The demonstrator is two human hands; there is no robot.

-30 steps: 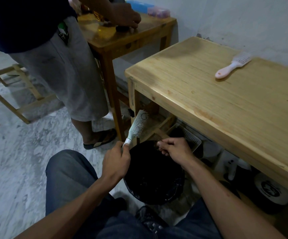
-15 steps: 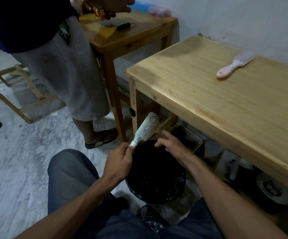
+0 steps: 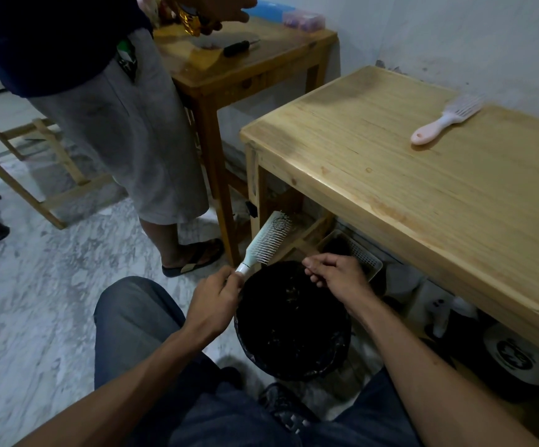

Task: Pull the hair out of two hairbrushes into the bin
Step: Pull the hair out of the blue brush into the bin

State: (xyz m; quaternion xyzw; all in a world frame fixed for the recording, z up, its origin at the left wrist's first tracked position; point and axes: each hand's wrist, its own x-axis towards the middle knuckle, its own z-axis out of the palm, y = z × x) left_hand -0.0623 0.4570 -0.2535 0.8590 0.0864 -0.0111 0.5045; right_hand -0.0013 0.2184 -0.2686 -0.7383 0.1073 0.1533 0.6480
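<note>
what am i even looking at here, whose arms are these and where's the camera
There is no machine here. The camera sits on a seated person's head, looking down at their own two bare arms. The left hand grips the handle of a white hairbrush, which has some hair caught near its tip. The right hand is curled with its fingertips pinched over a black bin on the floor; whether it holds hair is too small to tell. A pink hairbrush lies on the light wooden table. Another person stands at a second table behind.
</note>
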